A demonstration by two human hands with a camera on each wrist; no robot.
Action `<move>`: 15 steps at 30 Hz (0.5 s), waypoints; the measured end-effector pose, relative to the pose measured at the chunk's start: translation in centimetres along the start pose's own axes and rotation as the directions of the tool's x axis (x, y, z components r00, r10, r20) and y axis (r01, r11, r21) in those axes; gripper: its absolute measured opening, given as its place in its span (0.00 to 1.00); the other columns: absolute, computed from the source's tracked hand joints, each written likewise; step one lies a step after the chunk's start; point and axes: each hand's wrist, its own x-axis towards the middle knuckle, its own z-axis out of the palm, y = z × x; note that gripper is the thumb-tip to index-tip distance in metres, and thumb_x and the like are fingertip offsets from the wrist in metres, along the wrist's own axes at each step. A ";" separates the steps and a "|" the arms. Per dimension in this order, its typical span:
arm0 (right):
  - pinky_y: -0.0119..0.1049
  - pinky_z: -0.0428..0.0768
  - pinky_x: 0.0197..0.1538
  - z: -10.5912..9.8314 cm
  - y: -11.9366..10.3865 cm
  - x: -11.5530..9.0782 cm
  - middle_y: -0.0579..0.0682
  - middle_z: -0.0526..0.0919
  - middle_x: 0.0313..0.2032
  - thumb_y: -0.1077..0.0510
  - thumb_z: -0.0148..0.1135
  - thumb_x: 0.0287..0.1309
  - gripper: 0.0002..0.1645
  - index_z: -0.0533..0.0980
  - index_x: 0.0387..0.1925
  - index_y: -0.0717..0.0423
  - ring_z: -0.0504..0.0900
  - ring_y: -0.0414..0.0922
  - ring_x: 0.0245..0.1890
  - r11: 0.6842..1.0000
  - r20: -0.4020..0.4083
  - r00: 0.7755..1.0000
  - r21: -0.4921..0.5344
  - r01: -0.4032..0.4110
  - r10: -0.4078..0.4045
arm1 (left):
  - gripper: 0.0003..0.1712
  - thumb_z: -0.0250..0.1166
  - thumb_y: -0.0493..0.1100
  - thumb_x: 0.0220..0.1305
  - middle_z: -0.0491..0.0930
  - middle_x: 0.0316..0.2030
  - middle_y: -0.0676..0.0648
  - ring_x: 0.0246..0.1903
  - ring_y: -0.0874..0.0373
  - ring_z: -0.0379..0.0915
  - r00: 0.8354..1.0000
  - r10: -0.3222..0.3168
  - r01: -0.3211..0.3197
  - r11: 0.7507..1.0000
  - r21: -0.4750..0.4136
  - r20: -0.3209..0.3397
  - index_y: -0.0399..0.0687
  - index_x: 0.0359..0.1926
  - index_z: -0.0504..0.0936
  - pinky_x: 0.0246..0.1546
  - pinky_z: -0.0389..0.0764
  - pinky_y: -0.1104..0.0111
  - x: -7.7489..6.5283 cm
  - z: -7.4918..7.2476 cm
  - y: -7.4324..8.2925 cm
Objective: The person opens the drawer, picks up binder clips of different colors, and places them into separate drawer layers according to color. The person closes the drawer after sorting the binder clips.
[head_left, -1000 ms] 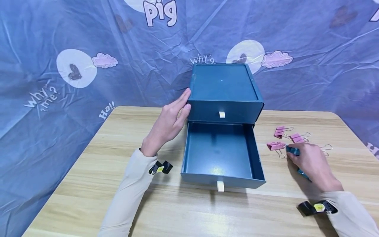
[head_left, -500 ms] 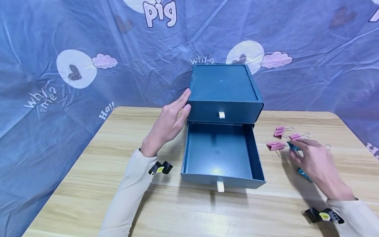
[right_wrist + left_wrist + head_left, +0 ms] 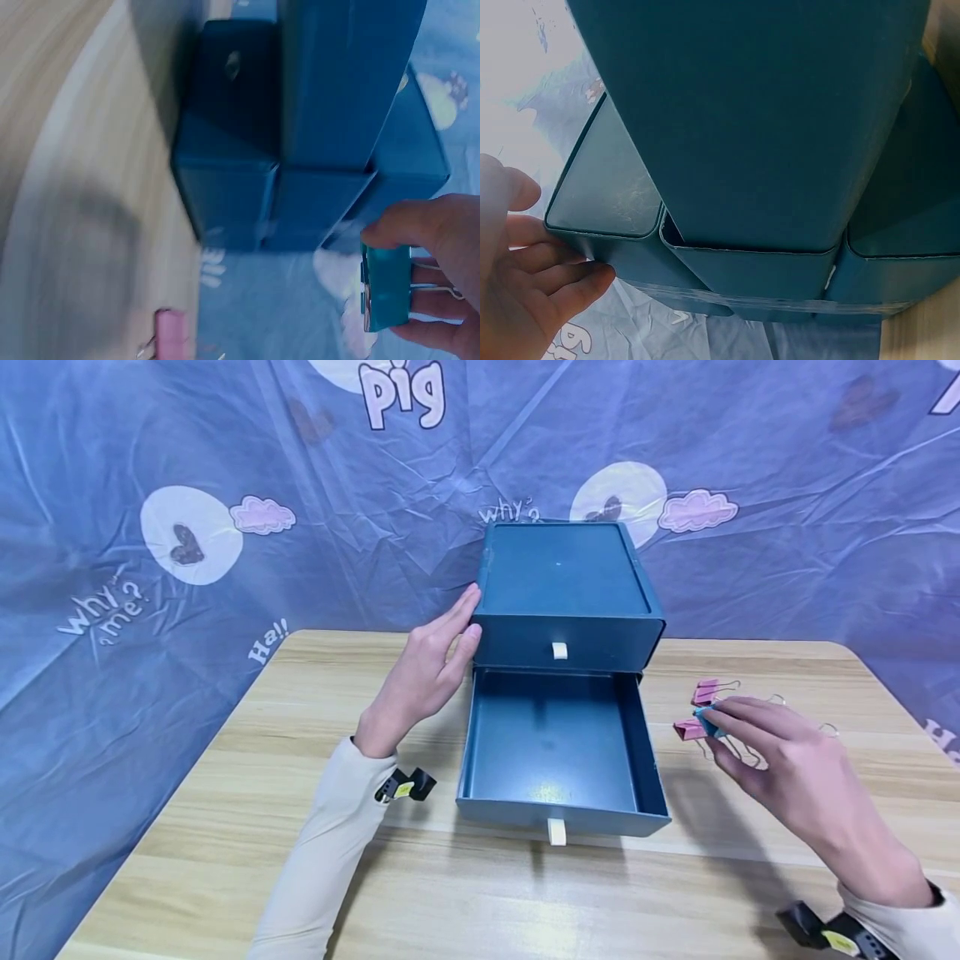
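Note:
A dark blue-green desktop drawer cabinet [image 3: 566,568] stands on the table, with one drawer [image 3: 555,752] pulled out below its top drawer. Inside, that drawer is bare. My left hand [image 3: 420,672] rests with straight fingers against the cabinet's left side; the left wrist view shows its fingertips at the upper box. To the right of the drawer, my right hand [image 3: 806,768] pinches a teal binder clip [image 3: 388,289] between thumb and fingers, above the table. Behind it lie pink binder clips, one farther back [image 3: 705,693] and one nearer [image 3: 687,729]. Other clips are mostly hidden by this hand.
The wooden table [image 3: 262,818] ends against a blue printed cloth [image 3: 360,527] hanging behind and at the sides. White pull tabs [image 3: 557,832] stick out from the drawer fronts. The extended drawer's right wall stands between its inside and my right hand.
My right hand has lifted the teal binder clip from among the pink ones and shifted it slightly left, toward the drawer. My left hand stays at the cabinet.

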 end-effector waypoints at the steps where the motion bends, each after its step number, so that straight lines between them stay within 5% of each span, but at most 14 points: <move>1: 0.22 0.61 0.65 0.0 -0.5 0.4 0.61 0.85 0.37 0.39 0.46 0.70 0.36 0.84 0.38 0.68 0.81 0.49 0.47 1.000 -0.008 1.000 0.013 0.025 -0.025 | 0.25 0.47 0.40 0.75 0.63 0.67 0.34 0.68 0.53 0.59 1.000 0.000 0.000 1.000 0.000 0.000 0.29 0.67 0.63 0.67 0.61 0.66 0.0 0.0 0.0; 5: 0.25 0.63 0.65 -0.1 -2.4 2.0 0.62 0.85 0.37 0.44 0.47 0.72 0.32 0.84 0.38 0.69 0.69 0.30 0.61 0.991 -0.025 0.994 0.073 0.109 -0.108 | 0.25 0.47 0.40 0.75 0.63 0.67 0.34 0.68 0.53 0.59 1.000 -0.004 0.004 1.000 -0.001 0.001 0.30 0.67 0.63 0.67 0.61 0.66 0.0 -0.1 0.0; 9: 0.26 0.65 0.64 0.0 -3.8 3.2 0.62 0.85 0.38 0.46 0.49 0.72 0.29 0.84 0.38 0.67 0.68 0.30 0.62 0.978 -0.048 0.987 0.133 0.160 -0.155 | 0.25 0.47 0.40 0.76 0.63 0.67 0.35 0.68 0.53 0.59 1.000 -0.009 0.009 1.000 0.004 0.005 0.30 0.68 0.63 0.67 0.61 0.66 0.0 -0.1 0.1; 15: 0.26 0.66 0.64 0.6 -4.8 4.1 0.59 0.85 0.41 0.46 0.49 0.71 0.27 0.84 0.40 0.64 0.76 0.41 0.55 0.949 0.023 0.976 0.241 0.204 -0.216 | 0.25 0.47 0.40 0.76 0.63 0.67 0.35 0.68 0.53 0.59 1.000 -0.009 0.009 1.000 0.003 0.011 0.30 0.68 0.63 0.67 0.61 0.66 0.1 -0.2 0.1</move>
